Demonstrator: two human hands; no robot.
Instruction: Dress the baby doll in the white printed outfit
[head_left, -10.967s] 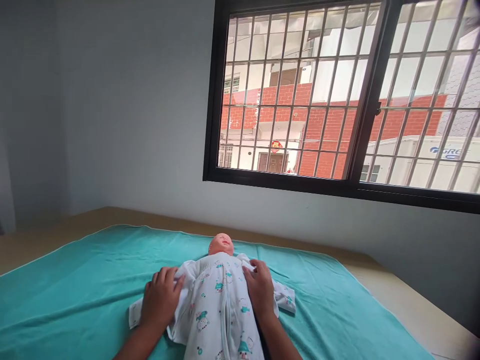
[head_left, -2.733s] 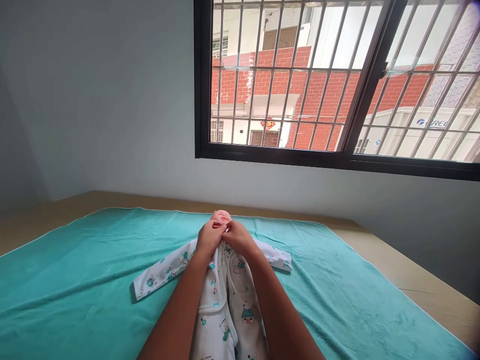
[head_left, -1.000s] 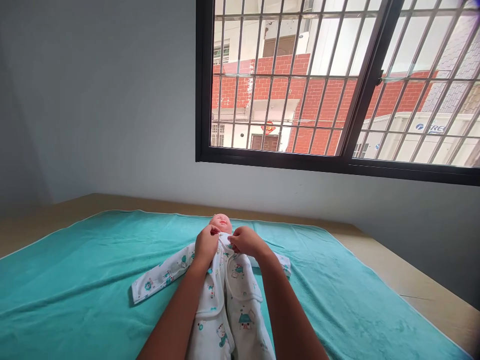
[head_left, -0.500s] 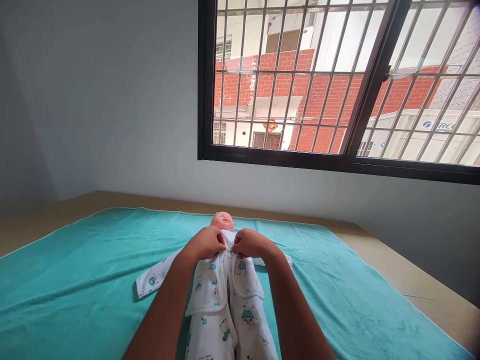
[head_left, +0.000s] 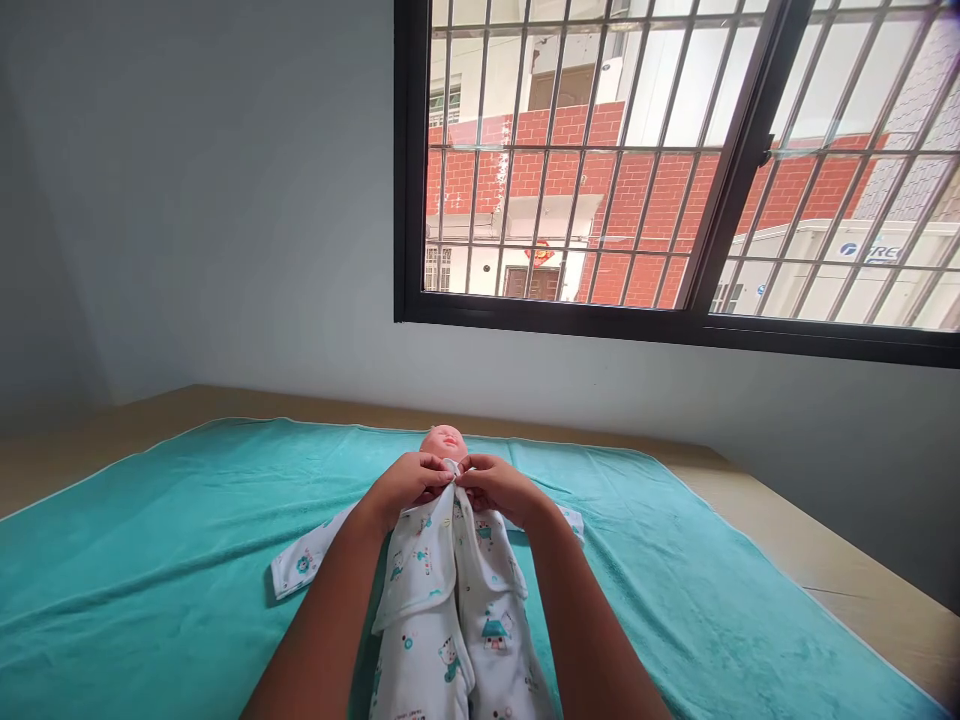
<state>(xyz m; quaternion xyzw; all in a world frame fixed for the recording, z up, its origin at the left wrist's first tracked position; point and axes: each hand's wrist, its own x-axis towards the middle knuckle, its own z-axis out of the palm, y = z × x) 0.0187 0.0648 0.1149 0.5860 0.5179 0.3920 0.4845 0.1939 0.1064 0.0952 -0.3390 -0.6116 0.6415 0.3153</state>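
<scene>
A baby doll (head_left: 444, 441) lies face up with its head at the far side, dressed in a white printed baby jacket (head_left: 424, 565). My left hand (head_left: 411, 484) pinches the jacket's left front edge just below the doll's chin. Close against it, my right hand (head_left: 501, 485) grips the right front edge at the same height. The two edges meet between my fingertips; any fastener there is hidden. White printed baby pants (head_left: 499, 660) extend below the jacket toward me. One jacket sleeve (head_left: 304, 562) stretches out flat to the left, the other (head_left: 574, 522) to the right.
A turquoise blanket (head_left: 187, 560) with small folds lies under the doll, on a light wooden surface (head_left: 810, 540). Behind it rises a grey-white wall (head_left: 247, 220) with a black-framed, barred window (head_left: 551, 315).
Both hands have moved slightly up toward the doll's chin and come together. The jacket's front edges, a little apart before, now meet at the top and are lifted somewhat.
</scene>
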